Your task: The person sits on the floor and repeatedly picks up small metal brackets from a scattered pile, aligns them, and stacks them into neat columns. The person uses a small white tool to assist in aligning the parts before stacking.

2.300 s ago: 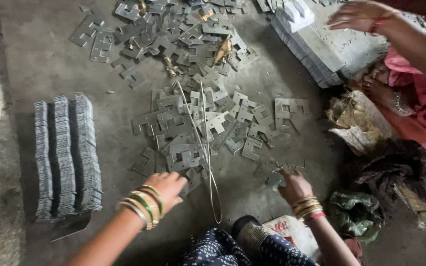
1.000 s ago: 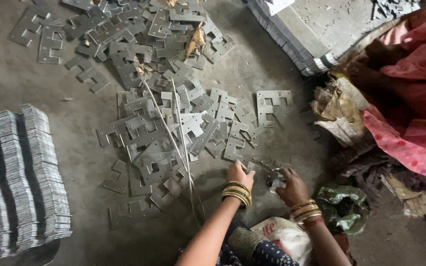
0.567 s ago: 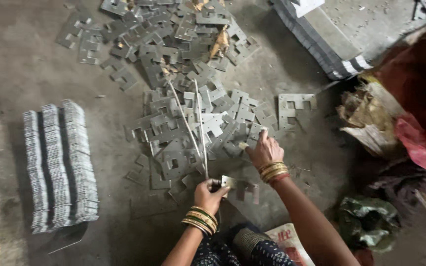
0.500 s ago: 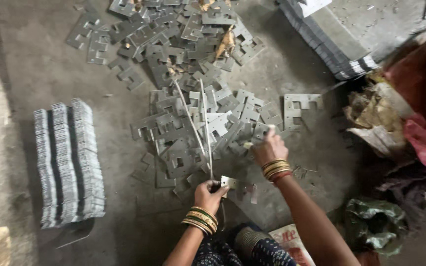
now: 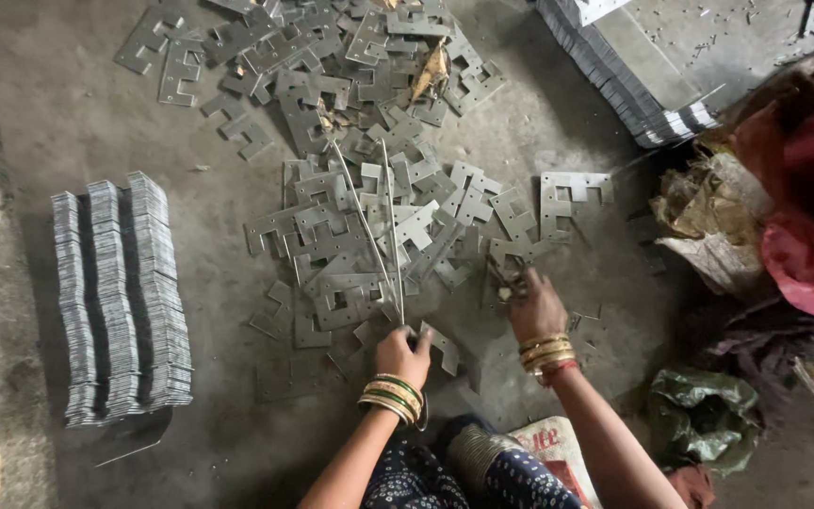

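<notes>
Head view: the left hand [image 5: 403, 353] is closed on the near ends of two thin rods [image 5: 381, 226] that lie over the plates [image 5: 360, 254] on the floor [image 5: 219, 396]. Since half a second ago the right hand [image 5: 535, 306] has slid rightward; its fingers now pinch a plate at the pile's edge, ready for threading.

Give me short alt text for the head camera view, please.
A seated person's left hand grips two thin metal rods lying over a scattered pile of flat metal plates, while the right hand reaches into it. Neat plate stacks stand left.
</notes>
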